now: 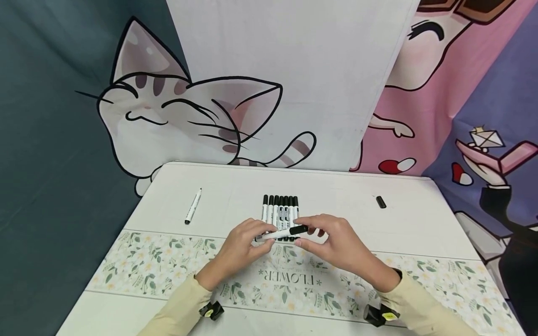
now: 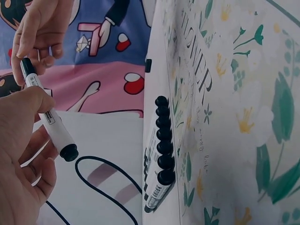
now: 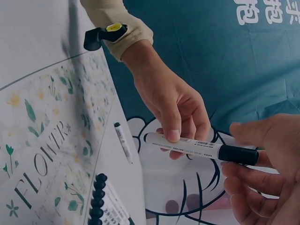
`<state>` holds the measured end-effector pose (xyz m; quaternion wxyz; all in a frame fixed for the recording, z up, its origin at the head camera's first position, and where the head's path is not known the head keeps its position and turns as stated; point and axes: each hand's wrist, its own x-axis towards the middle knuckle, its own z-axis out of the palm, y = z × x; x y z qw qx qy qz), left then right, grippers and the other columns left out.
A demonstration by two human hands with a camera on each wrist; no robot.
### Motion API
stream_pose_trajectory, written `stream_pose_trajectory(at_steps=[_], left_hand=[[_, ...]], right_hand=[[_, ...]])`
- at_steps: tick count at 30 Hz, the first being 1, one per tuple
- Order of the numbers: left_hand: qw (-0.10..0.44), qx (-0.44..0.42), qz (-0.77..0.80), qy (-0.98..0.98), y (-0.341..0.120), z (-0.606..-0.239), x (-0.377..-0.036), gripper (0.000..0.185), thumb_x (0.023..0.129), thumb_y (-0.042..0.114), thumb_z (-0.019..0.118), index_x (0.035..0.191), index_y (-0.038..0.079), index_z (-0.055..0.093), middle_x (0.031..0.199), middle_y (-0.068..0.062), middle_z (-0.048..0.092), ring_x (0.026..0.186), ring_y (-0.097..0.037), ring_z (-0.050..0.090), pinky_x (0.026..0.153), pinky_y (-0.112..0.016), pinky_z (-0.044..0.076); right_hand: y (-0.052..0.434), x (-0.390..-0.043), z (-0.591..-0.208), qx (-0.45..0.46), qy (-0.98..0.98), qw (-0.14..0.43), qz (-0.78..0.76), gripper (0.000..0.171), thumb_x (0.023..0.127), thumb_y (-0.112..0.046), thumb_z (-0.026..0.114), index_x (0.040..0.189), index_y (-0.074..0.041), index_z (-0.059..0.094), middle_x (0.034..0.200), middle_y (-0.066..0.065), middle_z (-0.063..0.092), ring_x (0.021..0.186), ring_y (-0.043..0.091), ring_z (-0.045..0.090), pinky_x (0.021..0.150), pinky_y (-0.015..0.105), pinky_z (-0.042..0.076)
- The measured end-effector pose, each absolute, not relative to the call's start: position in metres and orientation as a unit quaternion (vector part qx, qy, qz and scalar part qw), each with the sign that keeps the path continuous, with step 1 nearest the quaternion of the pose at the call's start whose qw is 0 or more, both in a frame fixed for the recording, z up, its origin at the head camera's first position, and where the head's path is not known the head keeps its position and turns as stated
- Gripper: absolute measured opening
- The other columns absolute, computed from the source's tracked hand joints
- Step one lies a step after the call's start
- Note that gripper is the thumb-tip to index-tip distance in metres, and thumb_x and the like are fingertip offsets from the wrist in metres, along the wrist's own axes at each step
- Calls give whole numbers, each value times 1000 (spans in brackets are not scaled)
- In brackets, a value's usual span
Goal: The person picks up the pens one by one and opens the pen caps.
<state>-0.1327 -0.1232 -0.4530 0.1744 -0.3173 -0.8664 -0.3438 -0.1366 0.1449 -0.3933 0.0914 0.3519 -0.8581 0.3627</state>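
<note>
You are holding one marker (image 1: pixel 280 233) between both hands, just above the near ends of the marker row (image 1: pixel 280 212) on the worktop (image 1: pixel 336 196). Its long axis is running left to right, crosswise to the row. Your left hand (image 1: pixel 241 249) is pinching the white barrel end; your right hand (image 1: pixel 336 242) is closing its fingertips round the black cap (image 3: pixel 238 154). A loose cap (image 1: pixel 380 201) is lying well off to the right, nearer the right hand; an uncapped marker (image 1: pixel 193 206) is lying well apart to the left.

Staged recording corner: white table (image 1: pixel 378 224); cartoon cat backdrop (image 1: pixel 168 116); floral runner (image 1: pixel 441 284).
</note>
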Motion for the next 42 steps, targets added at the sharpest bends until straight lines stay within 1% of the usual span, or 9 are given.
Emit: stream_pose_trajectory(at_steps=[5,9,15,18,22,27,34,39,42], left_hand=[[192,-329,-345,-858,-122,-452,-133,26,89,17,76,115,15,74,110,4,74,101,-13,66,88,-31,55],[207,-344,-340,-850,-118,-450,-132,28,88,16,77,115,12,73,112,0,72,101,-15,67,90,-32,55],[215,-349,-325,-852,-113,-449,-132,35,87,26,80,116,9,72,115,-3,69,103,-16,67,92,-33,55],[222,-343,-320,-855,-112,-448,-132,37,86,29,83,115,10,72,112,-1,68,101,-15,66,88,-30,55],[235,-330,-317,-857,-110,-448,-132,37,82,30,86,112,12,74,106,2,69,94,-13,65,82,-27,54],[236,-318,-325,-859,-111,-451,-132,41,78,31,88,111,10,73,99,1,72,83,-15,65,76,-28,53],[213,-313,-330,-865,-113,-450,-130,29,83,27,85,106,13,74,100,3,73,87,-13,67,80,-29,55],[202,-318,-344,-860,-114,-450,-130,28,83,26,85,106,12,76,97,4,74,85,-10,67,79,-28,55],[197,-324,-353,-856,-115,-452,-130,28,83,24,85,106,11,77,96,3,74,86,-10,68,80,-29,56]], right_hand=[[144,-136,-391,372,-852,128,345,28,86,-19,84,114,-17,77,103,-7,75,87,8,65,64,19,54],[143,-136,-391,379,-845,159,342,24,85,-15,84,109,-17,78,98,-6,75,84,10,68,61,13,52],[141,-136,-392,361,-843,176,358,22,85,-13,83,106,-16,78,95,-5,75,78,10,66,56,10,48],[139,-136,-392,345,-845,172,372,20,86,-14,83,105,-16,78,92,-6,74,76,8,65,55,11,48],[136,-137,-392,324,-853,161,377,18,87,-18,83,105,-15,78,86,-9,73,74,2,62,57,17,51],[133,-137,-393,308,-862,135,380,18,88,-21,82,105,-16,79,83,-11,71,73,-1,61,60,22,53],[135,-136,-397,316,-857,108,392,16,89,-22,82,105,-18,79,88,-12,73,74,-2,61,62,22,54],[136,-136,-399,331,-850,106,396,14,89,-20,81,103,-18,80,90,-11,75,73,-1,62,61,21,53],[136,-137,-400,335,-846,104,400,12,90,-20,81,102,-19,81,90,-10,75,71,-1,61,59,19,53]])
